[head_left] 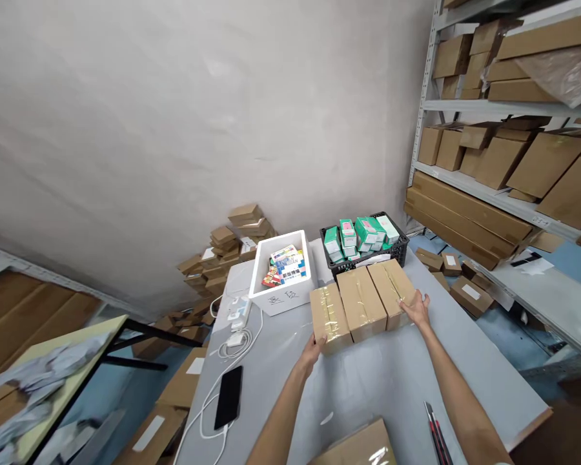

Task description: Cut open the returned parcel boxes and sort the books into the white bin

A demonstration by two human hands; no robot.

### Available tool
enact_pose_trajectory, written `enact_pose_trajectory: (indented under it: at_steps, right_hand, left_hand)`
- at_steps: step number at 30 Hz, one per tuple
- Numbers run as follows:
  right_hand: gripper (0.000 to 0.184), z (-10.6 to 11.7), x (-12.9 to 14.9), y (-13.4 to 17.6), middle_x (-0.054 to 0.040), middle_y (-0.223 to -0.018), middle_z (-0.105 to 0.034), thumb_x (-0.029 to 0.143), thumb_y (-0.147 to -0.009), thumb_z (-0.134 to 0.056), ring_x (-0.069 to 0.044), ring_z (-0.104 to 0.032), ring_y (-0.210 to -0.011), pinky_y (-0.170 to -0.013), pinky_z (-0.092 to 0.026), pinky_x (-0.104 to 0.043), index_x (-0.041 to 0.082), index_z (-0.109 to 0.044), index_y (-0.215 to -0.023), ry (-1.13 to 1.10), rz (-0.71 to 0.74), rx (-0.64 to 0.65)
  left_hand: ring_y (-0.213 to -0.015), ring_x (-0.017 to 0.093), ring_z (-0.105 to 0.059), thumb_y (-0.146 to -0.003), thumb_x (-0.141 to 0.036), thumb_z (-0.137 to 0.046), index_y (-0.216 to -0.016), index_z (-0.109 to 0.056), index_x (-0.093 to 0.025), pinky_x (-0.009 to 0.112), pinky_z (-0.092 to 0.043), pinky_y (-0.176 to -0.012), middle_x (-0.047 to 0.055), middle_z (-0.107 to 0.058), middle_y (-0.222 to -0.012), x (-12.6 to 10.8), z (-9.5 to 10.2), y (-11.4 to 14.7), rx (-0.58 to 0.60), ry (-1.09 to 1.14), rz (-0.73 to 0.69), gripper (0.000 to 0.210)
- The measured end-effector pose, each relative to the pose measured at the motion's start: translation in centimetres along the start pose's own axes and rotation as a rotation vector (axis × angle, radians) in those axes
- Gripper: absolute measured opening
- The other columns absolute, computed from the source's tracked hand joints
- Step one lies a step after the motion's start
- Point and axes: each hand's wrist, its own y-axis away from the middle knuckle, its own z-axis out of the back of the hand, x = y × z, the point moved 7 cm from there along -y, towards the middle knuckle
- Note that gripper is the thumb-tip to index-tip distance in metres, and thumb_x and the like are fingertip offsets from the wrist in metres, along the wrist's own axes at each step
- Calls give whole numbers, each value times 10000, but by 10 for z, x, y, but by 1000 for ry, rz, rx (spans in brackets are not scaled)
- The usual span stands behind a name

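Observation:
Three taped cardboard boxes (363, 298) stand side by side in a row on the grey table (368, 394). My left hand (312, 352) presses against the near left corner of the left box (330, 316). At the other end, my right hand (417, 309) lies against the right box (391, 290), fingers spread over its edge. Between them the two hands hold the row together. Right behind the boxes is a black crate (403, 252) with several green-and-white small boxes (365, 234). Another cardboard box (361, 445) is partly visible at the bottom edge.
A white foam box (283, 298) holds printed packets. On the table's left lie a phone (229, 397), white cables (244, 349) and a power strip (239, 313). A utility knife (437, 434) lies near my right forearm. Shelves (494, 106) with cartons stand at right; cartons (215, 252) are piled behind.

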Motion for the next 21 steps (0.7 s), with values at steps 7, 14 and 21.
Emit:
enact_pose_trajectory:
  at_steps: [7,14,21]
  right_hand:
    - [1121,8,-12,3,-188,-1479,-523,763,-716,-761,-402,-651,-1363,-1173,-511,-454,215,-452,-1644,38,84,38]
    - [1208,59,-54,-8,-158,-1344,-541,813,-701,-747,-409,-599,-1392,-1228,-470,-468,179,-429,-1679,73,107,-12]
    - [1270,106,-55,-53,-253,-1698,-348,773,-616,-839,-434,-290,-1681,-1340,-338,-509,132,-471,-1649,53,41,-68]
  left_hand:
    - [-1574,470,-524,-801,-635,-891,-1450,-674,-289,716,-415,-1243,202,-629,-1637,4,-6,-1,100,-8,4,767]
    - [-1469,425,-630,-810,-495,-877,-1432,-689,-216,607,-482,-1241,201,-722,-1516,14,-52,-2,149,33,-101,707]
    - [-1421,380,-684,-883,-522,-828,-1535,-587,-166,523,-480,-1262,220,-732,-1488,5,-130,-19,167,44,-219,781]
